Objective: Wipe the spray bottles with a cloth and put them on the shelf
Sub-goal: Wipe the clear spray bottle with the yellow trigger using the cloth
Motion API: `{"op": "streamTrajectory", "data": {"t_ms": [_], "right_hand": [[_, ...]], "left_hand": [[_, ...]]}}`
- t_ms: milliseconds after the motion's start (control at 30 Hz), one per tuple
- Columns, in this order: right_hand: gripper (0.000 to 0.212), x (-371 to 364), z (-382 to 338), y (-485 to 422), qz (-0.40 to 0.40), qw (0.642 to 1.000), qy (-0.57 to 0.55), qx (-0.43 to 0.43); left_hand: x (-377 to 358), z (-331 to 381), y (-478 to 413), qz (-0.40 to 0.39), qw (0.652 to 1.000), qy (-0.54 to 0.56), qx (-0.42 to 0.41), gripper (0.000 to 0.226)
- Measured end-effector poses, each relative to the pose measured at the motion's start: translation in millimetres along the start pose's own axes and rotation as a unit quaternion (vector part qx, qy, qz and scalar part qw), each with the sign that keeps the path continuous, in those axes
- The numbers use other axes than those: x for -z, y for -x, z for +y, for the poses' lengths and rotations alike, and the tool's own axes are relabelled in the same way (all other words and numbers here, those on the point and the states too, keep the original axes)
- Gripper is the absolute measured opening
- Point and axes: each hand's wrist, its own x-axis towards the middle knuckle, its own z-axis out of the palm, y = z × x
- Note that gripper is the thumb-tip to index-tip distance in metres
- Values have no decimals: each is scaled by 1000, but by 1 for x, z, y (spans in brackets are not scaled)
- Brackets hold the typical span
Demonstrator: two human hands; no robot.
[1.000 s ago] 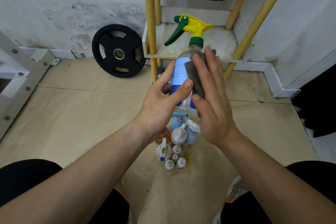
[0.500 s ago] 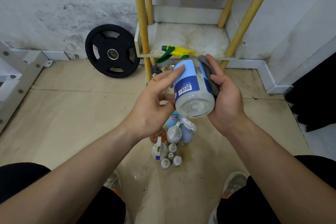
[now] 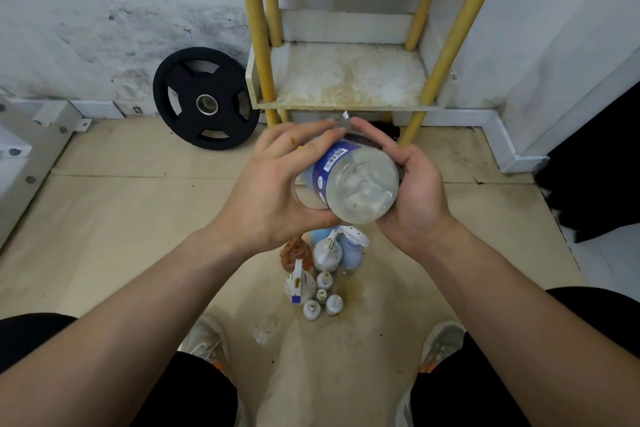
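Between the hands, spray bottle [image 3: 349, 180] points base-near, neck-far toward shelf [image 3: 346, 80]; left hand [image 3: 273, 191] grips its left side, right hand [image 3: 415, 191] wraps cloth [image 3: 363, 140] round its right.

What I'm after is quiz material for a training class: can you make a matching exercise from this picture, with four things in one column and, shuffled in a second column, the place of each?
Things
1. spray bottle
2. cloth
3. weight plate
4. small white bottles

Places
A. on the floor by the wall, left of the shelf
B. between the right hand and the held bottle
C. standing in a cluster on the floor
D. gripped by the left hand, base towards the camera

Pairs: 1-D, 2-B, 3-A, 4-C
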Motion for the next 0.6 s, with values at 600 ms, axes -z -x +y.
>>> {"op": "streamTrajectory", "data": {"t_ms": [600], "right_hand": [[49, -4, 15, 9, -50, 813, 425, 394]], "left_hand": [[-11, 15, 0, 16, 930, 330, 160, 65]]}}
